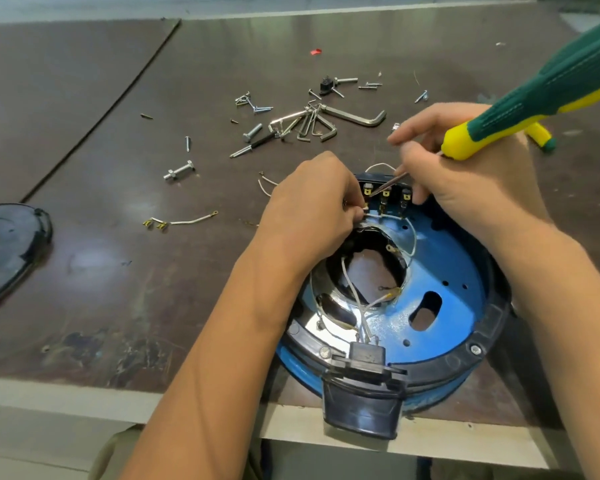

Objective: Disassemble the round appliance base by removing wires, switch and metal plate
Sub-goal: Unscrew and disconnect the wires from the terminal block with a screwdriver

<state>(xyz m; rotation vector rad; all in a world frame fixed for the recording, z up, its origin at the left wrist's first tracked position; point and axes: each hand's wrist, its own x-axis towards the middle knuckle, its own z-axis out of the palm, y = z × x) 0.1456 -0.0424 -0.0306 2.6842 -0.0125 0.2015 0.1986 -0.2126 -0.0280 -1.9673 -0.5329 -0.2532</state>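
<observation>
Pinching a white wire [374,214] at the switch [387,195] with left hand [309,206], gripping screwdriver [548,88] in right hand [465,181], tip on a terminal [369,192], at the blue base [437,271]'s far rim.

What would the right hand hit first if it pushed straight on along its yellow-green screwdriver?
The right hand aims its yellow-green screwdriver down-left; the tip seems to touch the black switch at its leftmost terminal, the left hand just beyond, pinching a white wire.

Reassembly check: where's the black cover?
Head view: the black cover lies at the far left of the table, cut by the frame edge, well left of the blue base and left hand.
</observation>
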